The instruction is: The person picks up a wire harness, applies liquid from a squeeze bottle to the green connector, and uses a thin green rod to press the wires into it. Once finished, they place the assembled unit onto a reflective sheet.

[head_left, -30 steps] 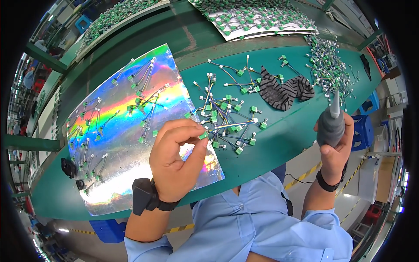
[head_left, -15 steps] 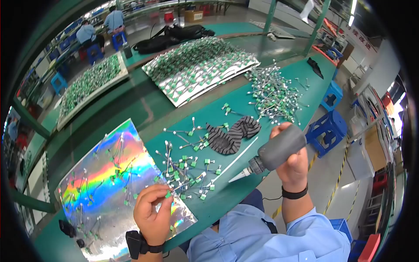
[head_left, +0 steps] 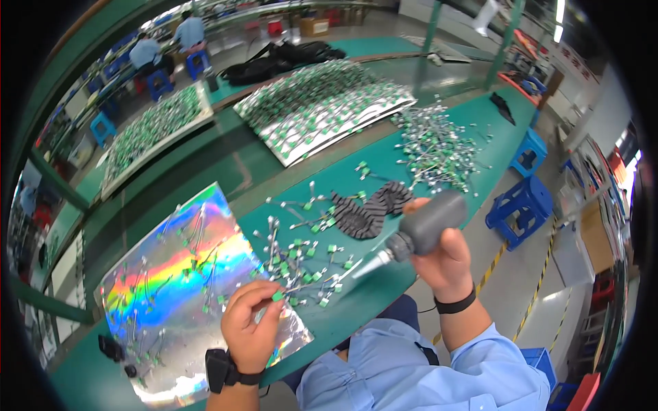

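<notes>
My left hand (head_left: pixel 251 323) is closed in a pinch on a small green connector (head_left: pixel 277 296) with short wires, just over the edge of a shiny rainbow-silver sheet (head_left: pixel 171 335). Wrapped round a dark grey squeeze bottle (head_left: pixel 433 220), my right hand (head_left: pixel 447 266) tilts it so that its pale pointed nozzle (head_left: pixel 372 264) aims down and to the left. The nozzle tip is apart from the connector. Between the hands and beyond them lies a loose cluster of wired green connectors (head_left: pixel 296 259). More wired pieces (head_left: pixel 195 264) are spread on the sheet.
A striped grey cloth (head_left: pixel 367 218) lies beyond the bottle. Farther right is a big heap of wired connectors (head_left: pixel 442 154). Two boards covered in green parts (head_left: pixel 322 109) (head_left: pixel 161 127) stand at the back. Blue stools (head_left: pixel 521 211) are on the right; two people sit far off.
The bottle in my right hand has moved left, so its nozzle is nearer the connector. My left hand keeps its pinch. The whole view has shifted slightly.
</notes>
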Tool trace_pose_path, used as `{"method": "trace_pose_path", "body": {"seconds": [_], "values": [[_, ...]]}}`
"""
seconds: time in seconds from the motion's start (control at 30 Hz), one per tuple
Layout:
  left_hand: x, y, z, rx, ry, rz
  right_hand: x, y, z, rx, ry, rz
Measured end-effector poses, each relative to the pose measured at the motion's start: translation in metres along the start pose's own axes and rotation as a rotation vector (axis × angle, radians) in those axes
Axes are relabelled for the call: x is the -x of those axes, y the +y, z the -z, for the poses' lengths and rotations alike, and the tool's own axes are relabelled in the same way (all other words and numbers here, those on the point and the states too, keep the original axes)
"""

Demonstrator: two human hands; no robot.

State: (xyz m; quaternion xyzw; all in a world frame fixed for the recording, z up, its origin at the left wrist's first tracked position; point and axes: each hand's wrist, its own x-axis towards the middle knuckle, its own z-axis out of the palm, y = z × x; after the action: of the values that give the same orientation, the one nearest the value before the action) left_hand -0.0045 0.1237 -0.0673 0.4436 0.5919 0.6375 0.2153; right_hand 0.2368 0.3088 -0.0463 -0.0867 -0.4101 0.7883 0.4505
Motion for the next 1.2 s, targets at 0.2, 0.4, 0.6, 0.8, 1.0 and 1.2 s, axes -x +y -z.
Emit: {"method": "trace_pose_path", "body": {"seconds": [0.2, 0.4, 0.6, 0.8, 1.0, 1.2], "values": [[-0.007, 0.000, -0.002, -0.005, -0.053, -0.132, 0.001, 0.003, -0.029, 0.532, -0.147, 0.421], [-0.002, 0.002, 0.003, -0.073, -0.057, -0.199, 0.012, 0.014, -0.059, 0.634, -0.332, 0.576], [-0.001, 0.005, 0.006, -0.162, -0.133, -0.240, 0.002, 0.034, -0.074, 0.679, -0.422, 0.809], [-0.003, 0.006, 0.008, -0.157, -0.150, -0.264, 0.007, 0.035, -0.075, 0.752, -0.405, 0.768], [-0.002, 0.005, 0.006, -0.137, -0.168, -0.280, 0.009, 0.033, -0.071, 0.854, -0.517, 0.726], [-0.003, 0.004, 0.007, -0.167, -0.185, -0.287, 0.008, 0.032, -0.068, 0.888, -0.537, 0.691]]}}
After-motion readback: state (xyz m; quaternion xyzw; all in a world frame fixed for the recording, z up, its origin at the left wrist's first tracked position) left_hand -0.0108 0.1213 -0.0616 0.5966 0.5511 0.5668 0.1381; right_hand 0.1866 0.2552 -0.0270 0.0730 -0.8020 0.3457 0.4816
